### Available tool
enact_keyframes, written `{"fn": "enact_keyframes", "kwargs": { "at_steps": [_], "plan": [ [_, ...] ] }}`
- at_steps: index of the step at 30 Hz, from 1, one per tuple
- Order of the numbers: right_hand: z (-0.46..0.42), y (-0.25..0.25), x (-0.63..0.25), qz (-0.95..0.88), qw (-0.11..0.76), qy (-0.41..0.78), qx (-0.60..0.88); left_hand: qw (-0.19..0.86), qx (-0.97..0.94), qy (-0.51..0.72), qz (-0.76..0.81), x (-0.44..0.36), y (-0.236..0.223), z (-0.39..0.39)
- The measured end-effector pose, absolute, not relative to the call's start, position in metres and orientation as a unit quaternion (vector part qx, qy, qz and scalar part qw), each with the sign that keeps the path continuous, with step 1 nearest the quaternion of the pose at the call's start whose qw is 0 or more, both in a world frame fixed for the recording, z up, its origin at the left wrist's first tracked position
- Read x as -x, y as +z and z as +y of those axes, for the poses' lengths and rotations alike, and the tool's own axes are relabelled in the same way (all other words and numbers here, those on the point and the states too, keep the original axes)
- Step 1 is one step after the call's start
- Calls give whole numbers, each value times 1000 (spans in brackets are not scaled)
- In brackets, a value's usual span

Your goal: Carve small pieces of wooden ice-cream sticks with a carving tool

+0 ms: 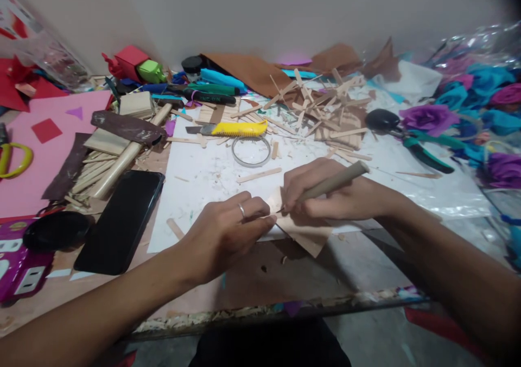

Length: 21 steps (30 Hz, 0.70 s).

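Observation:
My right hand (pixel 325 190) is closed around a thick, grey-beige pen-shaped tool (pixel 337 182). Its thin dark tip points down beside my left fingertips. My left hand (pixel 232 231), with a ring on one finger, is pinched closed; what lies between its fingertips is too small to make out. Under both hands is a tan thin wooden sheet (pixel 307 234), one corner jutting toward the table edge. A loose craft stick (pixel 259 175) lies just beyond my hands on the white paper (pixel 211 193). Farther off are a yellow box cutter (pixel 238 128) and a ring-shaped tape roll (pixel 251 151).
A black phone (pixel 121 223) and a purple power strip (pixel 26 258) lie at left, near bundled wooden sticks (pixel 95 174). Piled craft sticks (pixel 301 101) stand at the back. Green-handled pliers (pixel 427 152) and paper flowers (pixel 429 117) are at right. The table's front edge (pixel 244 318) is close.

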State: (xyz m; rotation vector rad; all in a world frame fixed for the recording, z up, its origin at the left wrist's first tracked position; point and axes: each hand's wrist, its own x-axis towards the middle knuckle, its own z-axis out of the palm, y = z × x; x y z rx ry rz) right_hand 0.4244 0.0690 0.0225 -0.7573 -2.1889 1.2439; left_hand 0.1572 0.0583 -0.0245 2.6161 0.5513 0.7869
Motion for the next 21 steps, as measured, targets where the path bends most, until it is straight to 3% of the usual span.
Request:
{"fn": "enact_keyframes", "kwargs": {
  "at_steps": [21],
  "plan": [
    [67,25,-424,-816,255,454,253,178,-926,275,186,-157,-24,60]
  ]
}}
